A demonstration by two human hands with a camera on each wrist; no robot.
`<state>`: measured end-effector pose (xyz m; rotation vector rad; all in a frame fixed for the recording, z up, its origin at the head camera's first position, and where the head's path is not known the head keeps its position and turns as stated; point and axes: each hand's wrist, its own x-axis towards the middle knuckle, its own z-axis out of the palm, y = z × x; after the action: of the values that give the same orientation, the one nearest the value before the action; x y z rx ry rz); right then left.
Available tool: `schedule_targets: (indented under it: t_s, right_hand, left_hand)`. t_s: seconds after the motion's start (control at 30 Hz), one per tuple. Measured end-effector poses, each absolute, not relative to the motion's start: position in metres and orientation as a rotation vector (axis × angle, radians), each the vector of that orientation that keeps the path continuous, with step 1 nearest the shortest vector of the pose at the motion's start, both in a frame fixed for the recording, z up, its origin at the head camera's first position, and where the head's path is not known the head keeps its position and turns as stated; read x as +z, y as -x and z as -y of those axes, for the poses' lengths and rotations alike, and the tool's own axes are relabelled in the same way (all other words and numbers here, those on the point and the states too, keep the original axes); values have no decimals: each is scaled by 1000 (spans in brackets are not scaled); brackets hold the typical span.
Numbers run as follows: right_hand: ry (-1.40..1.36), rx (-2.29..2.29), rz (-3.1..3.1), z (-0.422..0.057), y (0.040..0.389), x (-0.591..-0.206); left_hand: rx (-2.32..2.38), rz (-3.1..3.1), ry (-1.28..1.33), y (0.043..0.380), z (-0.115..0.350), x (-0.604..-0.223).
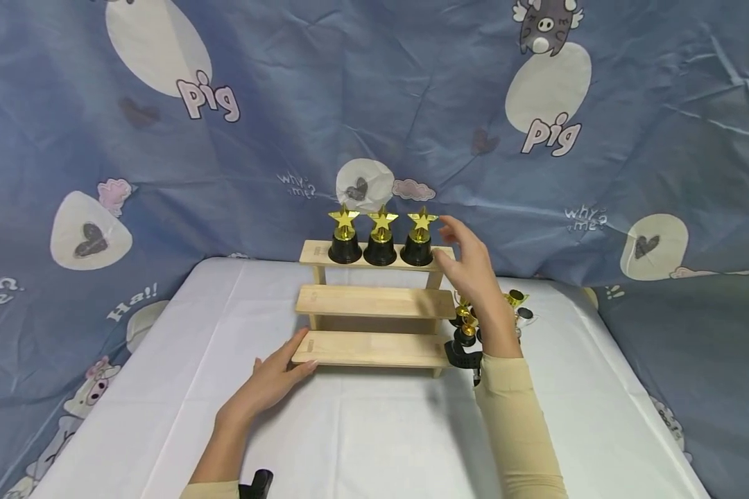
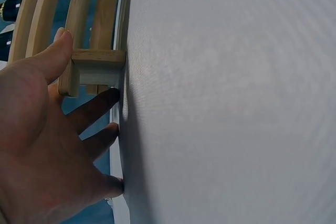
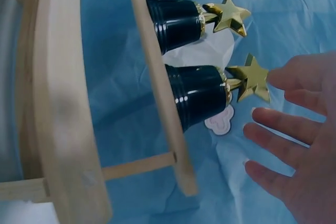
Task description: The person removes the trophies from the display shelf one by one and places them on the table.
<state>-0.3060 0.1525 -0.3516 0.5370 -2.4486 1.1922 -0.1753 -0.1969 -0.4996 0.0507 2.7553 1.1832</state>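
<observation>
In the head view, a wooden rack (image 1: pixel 374 303) with three steps stands on a white-covered table (image 1: pixel 381 436), before a blue printed cloth (image 1: pixel 362 97). On its top step, which is the farthest, three star trophies stand upright in a row: the left trophy (image 1: pixel 345 249), the middle trophy (image 1: pixel 380 251) and the right trophy (image 1: pixel 417 249). The right hand (image 1: pixel 471 270) is just beside the right trophy, at its right side, with thumb and fingers apart. The left hand (image 1: pixel 270 388) is at the left end of the lowest, nearest step, the thumb at its near edge and a finger at its far corner. To the right of the rack, several cup trophies (image 1: pixel 467 335) stand on the table, partly hidden by the right forearm.

In the left wrist view, the thumb lies over the end of a step; the left hand holds this end lightly, while the other fingers are spread loosely.

In the right wrist view, the right hand is widely opened and has hold of nothing. One fingertip comes up to the star of the right trophy; whether it touches, one cannot tell.
</observation>
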Motion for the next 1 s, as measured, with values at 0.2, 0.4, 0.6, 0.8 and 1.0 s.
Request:
schedule_targets:
  t_s: [0.2, 0.4, 0.6, 0.8, 1.0]
  right_hand:
    - [-544, 1176, 2474, -146, 314, -344]
    - [-527, 1129, 2519, -140, 321, -342]
    - [-533, 1169, 2508, -136, 325, -345]
    - [-571, 1182, 2420, -133, 329, -348]
    - [-600, 1168, 2353, -132, 333, -347]
  left_hand:
    - [1187, -2748, -37, 173, 197, -500]
    - [1188, -2749, -32, 173, 197, -499]
    - [1180, -2754, -26, 173, 198, -499]
    - [1171, -2764, -43, 175, 200, -500]
    - [1182, -2759, -31, 175, 199, -502]
